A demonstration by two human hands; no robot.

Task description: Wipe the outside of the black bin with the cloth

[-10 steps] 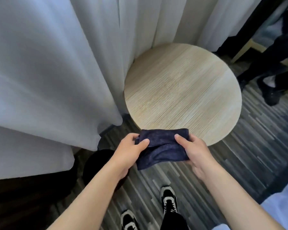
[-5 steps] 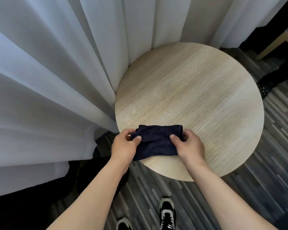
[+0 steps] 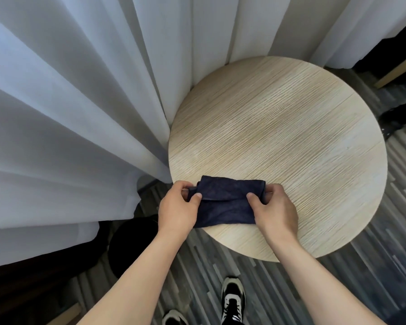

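Your left hand point(image 3: 177, 207) and right hand point(image 3: 275, 207) each pinch one end of the folded dark blue cloth point(image 3: 225, 202) at the near edge of the round pale wooden counter point(image 3: 291, 137). The round black bin point(image 3: 131, 242) stands on the floor below your left arm, beside the white curtain point(image 3: 68, 113).

Furniture: we see a round light-wood table point(image 3: 279, 137).
Drapery: we note white pleated curtains point(image 3: 80, 102) touching the table's far-left edge.
Floor: we see grey striped plank flooring point(image 3: 373, 277).
Light: we observe soft, even light.
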